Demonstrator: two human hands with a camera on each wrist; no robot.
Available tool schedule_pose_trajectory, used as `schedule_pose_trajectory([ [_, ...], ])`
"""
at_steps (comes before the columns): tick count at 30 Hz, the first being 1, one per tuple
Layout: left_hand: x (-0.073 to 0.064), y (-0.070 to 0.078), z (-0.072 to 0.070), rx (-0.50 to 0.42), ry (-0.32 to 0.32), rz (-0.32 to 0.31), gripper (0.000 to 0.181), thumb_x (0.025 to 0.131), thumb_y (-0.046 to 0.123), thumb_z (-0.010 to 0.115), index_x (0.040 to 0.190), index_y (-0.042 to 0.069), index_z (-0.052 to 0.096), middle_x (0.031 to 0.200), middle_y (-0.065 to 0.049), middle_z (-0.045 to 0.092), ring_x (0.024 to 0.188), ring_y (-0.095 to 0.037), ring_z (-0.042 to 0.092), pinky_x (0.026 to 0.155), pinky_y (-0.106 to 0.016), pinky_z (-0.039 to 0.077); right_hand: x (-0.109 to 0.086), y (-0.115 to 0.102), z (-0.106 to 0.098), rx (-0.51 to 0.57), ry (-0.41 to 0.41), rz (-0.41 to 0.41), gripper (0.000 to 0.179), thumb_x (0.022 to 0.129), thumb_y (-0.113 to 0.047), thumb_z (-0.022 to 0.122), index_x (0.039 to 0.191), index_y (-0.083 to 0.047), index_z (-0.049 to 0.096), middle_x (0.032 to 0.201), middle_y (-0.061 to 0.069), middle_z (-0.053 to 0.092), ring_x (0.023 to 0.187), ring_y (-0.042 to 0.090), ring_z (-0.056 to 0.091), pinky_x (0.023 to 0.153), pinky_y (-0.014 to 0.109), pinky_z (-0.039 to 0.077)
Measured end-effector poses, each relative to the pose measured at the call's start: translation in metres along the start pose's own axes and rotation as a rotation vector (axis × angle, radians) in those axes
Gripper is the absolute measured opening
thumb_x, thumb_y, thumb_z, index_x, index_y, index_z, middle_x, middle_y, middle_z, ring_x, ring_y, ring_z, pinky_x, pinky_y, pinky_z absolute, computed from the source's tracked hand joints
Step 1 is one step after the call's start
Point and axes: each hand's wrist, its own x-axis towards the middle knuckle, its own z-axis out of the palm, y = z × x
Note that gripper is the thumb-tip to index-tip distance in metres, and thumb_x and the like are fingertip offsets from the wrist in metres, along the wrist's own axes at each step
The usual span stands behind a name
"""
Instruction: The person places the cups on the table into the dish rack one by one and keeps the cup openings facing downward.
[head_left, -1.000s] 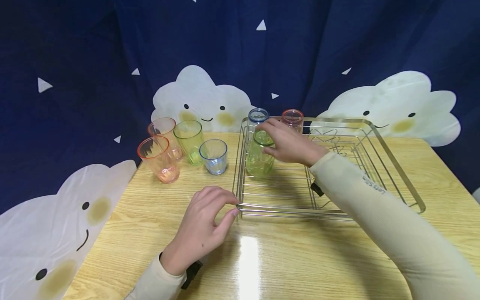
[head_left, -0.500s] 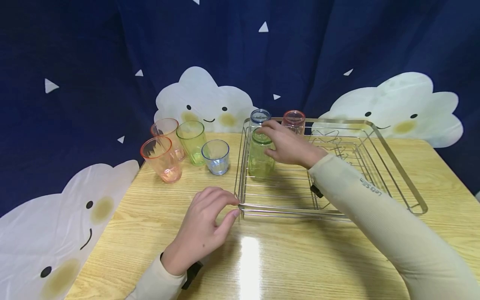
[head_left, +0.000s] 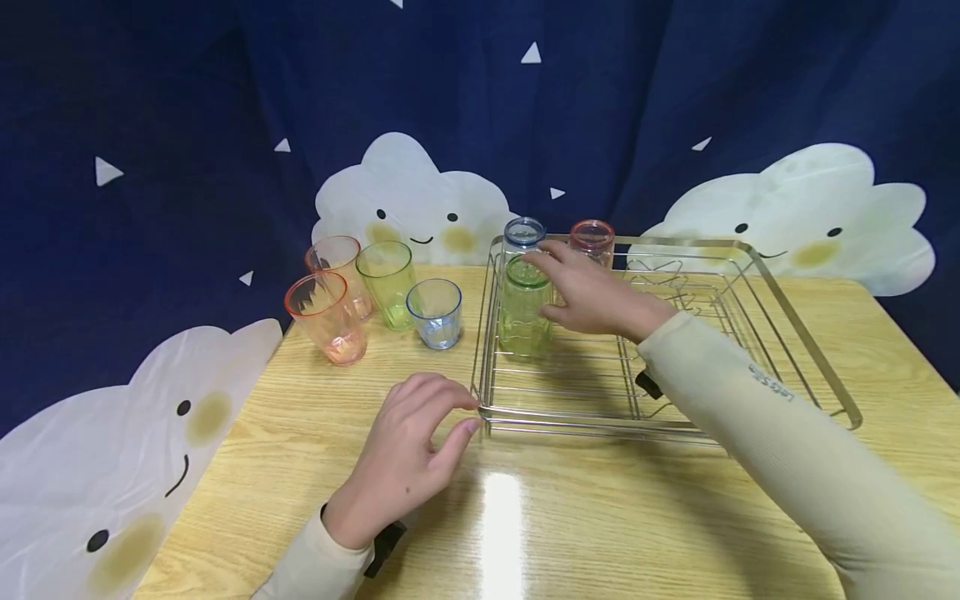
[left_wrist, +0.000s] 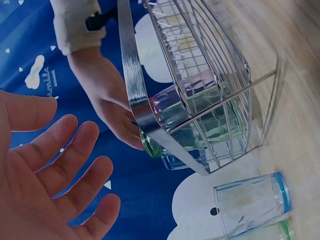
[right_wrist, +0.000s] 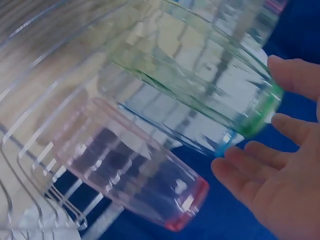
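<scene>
Inside the wire dish rack [head_left: 799, 333], the green tumbler [head_left: 525, 323] stands upside down, its placing seemingly the step in hand. The right hand [head_left: 600, 290] has spread fingers at its upturned base; the left hand's [head_left: 408, 442] fingers are parted, holding nothing. Next likely calls for drawing the right hand clear.

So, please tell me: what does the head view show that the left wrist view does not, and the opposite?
Only the head view: two transparent orange tapered tumblers and the back of the left hand.

Only the left wrist view: that hand's palm, and lettering on the navy fabric curtain.

Both: the silver metal wire rack, the upside-down transparent green cylindrical glass, the right hand beside it, and the short transparent blue tumbler standing outside the rack.
</scene>
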Motion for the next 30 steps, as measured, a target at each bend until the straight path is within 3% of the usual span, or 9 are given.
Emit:
schedule_pose_trajectory([
  [9,0.001,-0.001,0.0,-0.003,0.005,0.005,0.01,0.088,0.02,0.071,0.095,0.013,0.072,0.1,0.003,0.073,0.105,-0.016,0.063,0.088,-0.037,0.049,-0.031,0.002,-0.034,0.069,0.043,0.009,0.065,0.092,-0.018,0.067,0.15,-0.007,0.04,0.157,0.021,0.031,0.142,0.04,0.037,0.114,0.057,0.036],
  [12,0.002,0.0,0.001,-0.005,0.002,0.004,0.01,0.088,0.02,0.071,0.094,0.013,0.072,0.1,0.003,0.073,0.105,-0.016,0.063,0.088,-0.037,0.049,-0.044,0.002,-0.042,0.099,0.096,0.011,0.062,0.093,-0.018,0.067,0.148,-0.008,0.042,0.156,0.017,0.034,0.142,0.037,0.039,0.113,0.057,0.036],
  [15,0.003,0.0,0.001,-0.007,0.001,0.003,0.01,0.087,0.02,0.071,0.094,0.013,0.072,0.099,0.004,0.072,0.105,-0.016,0.063,0.088,-0.038,0.049,-0.057,0.002,-0.048,0.147,0.172,-0.04,0.057,0.092,-0.014,0.068,0.145,-0.007,0.046,0.154,0.013,0.04,0.14,0.033,0.042,0.111,0.055,0.038],
  [20,0.003,0.0,0.001,-0.005,-0.009,-0.004,0.01,0.087,0.02,0.071,0.095,0.013,0.072,0.1,0.004,0.072,0.106,-0.016,0.063,0.09,-0.038,0.049,-0.079,-0.003,-0.056,0.182,0.317,-0.099,0.055,0.09,-0.008,0.07,0.142,-0.01,0.051,0.148,0.009,0.048,0.132,0.026,0.05,0.097,0.036,0.049],
  [24,0.004,0.001,0.001,-0.004,-0.016,-0.008,0.01,0.088,0.02,0.071,0.095,0.014,0.072,0.1,0.004,0.072,0.106,-0.016,0.063,0.09,-0.038,0.049,-0.095,-0.01,-0.059,0.198,0.388,-0.1,0.058,0.088,-0.006,0.071,0.142,-0.013,0.051,0.146,0.008,0.051,0.128,0.021,0.052,0.091,0.014,0.046],
  [30,0.005,0.0,0.001,0.002,-0.003,0.002,0.009,0.087,0.019,0.072,0.095,0.014,0.072,0.1,0.004,0.072,0.105,-0.016,0.063,0.089,-0.037,0.049,-0.114,-0.016,-0.057,0.218,0.431,-0.089,0.058,0.087,-0.002,0.071,0.141,-0.012,0.052,0.147,0.004,0.05,0.129,0.0,0.047,0.091,0.005,0.043],
])
